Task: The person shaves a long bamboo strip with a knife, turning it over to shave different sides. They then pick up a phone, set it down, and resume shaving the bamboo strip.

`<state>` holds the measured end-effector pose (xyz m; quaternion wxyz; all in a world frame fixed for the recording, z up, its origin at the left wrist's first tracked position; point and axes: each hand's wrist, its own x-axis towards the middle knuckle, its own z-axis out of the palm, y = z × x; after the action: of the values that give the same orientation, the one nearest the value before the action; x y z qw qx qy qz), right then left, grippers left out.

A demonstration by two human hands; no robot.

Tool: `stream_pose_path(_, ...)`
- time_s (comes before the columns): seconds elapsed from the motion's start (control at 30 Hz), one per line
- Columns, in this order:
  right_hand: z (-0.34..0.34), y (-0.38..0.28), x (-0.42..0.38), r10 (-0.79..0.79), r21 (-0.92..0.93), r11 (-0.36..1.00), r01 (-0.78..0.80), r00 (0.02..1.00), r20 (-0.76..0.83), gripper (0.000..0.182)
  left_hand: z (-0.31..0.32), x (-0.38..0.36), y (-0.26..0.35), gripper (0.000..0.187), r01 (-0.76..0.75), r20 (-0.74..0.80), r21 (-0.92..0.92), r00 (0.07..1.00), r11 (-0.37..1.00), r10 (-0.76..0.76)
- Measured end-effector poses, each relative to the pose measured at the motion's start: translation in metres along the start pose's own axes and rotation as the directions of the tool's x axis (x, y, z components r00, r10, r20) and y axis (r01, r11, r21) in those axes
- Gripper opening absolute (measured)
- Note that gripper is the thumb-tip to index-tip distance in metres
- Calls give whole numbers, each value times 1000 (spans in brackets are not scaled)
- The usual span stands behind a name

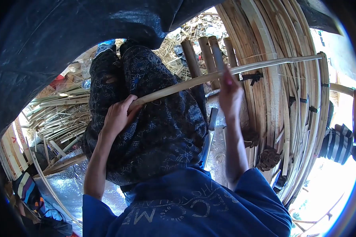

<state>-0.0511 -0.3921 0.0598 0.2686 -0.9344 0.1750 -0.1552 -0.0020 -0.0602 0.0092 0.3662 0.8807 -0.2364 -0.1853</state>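
Observation:
A long pale bamboo strip [178, 87] runs slantwise across my lap, from my left hand up to the slatted wall at the right. My left hand [118, 116] is wrapped round its lower end, above the patterned cloth on my legs. In my closed right hand [230, 94] is a knife [217, 57], its blade pointing away from me and smeared by motion. Blade and fist overlap the strip near its middle.
Several bamboo poles [192, 59] stand ahead of my knees. Stacked slats [273, 79] form a wall on the right. Cut strips and sticks [63, 118] are heaped at the left. A dark sheet [87, 31] hangs low overhead. Silvery foil [73, 183] covers the ground beside me.

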Motion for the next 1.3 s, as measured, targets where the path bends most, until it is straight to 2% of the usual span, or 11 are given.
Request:
stream_pose_path(0.13, -50, 53, 41, 44, -162, 984, -72, 985, -169, 36, -1, 0, 2, 25, -17, -23, -27, 1000, 999, 16)
stream_pose_path(0.17, -60, 67, 46, -7, -211, 977, -35, 981, -194, 35, 0, 0, 1, 25, -1, -14, -31, 1000, 1000, 1)
stream_pose_path(0.27, -79, 84, 52, 89, -182, 972, -150, 948, -305, 37, 0, 1, 2, 25, 8, -8, -24, 1000, 1000, -8)
stream_pose_path(0.33, -90, 95, 56, 85, -254, 955, -156, 959, -270, 36, -1, 0, 3, 25, 8, -4, -11, 1000, 1000, -8)
stream_pose_path(0.4, -89, 106, 59, -135, -199, 978, 69, 931, -340, 37, -1, 1, 3, 24, 2, -6, -21, 1000, 1000, -2)
stream_pose_path(0.6, -81, 97, 52, 132, -15, 989, -144, 938, -322, 38, -1, 4, 8, 25, 84, 39, -5, 996, 996, -84)
stream_pose_path(0.7, -73, 114, 53, 100, 60, 995, -84, 933, -345, 38, -1, 5, 12, 27, 97, 55, 21, 994, 995, -98)
stream_pose_path(0.8, -71, 115, 52, 167, 174, 978, -115, 930, -326, 38, 0, 6, 9, 26, 99, 61, 34, 993, 995, -101)
stream_pose_path(0.93, -66, 123, 51, 199, 178, 973, -146, 924, -326, 38, 1, 7, 8, 26, 84, 71, 23, 994, 996, -85)
stream_pose_path(1.1, -57, 126, 47, 161, 257, 963, -74, 929, -334, 40, 5, 7, 4, 25, 12, 9, -1, 1000, 1000, -12)
stream_pose_path(1.3, -26, 120, 21, 154, 361, 931, -45, 947, -281, 41, 1, 8, 7, 24, 52, 55, -1, 997, 999, -52)
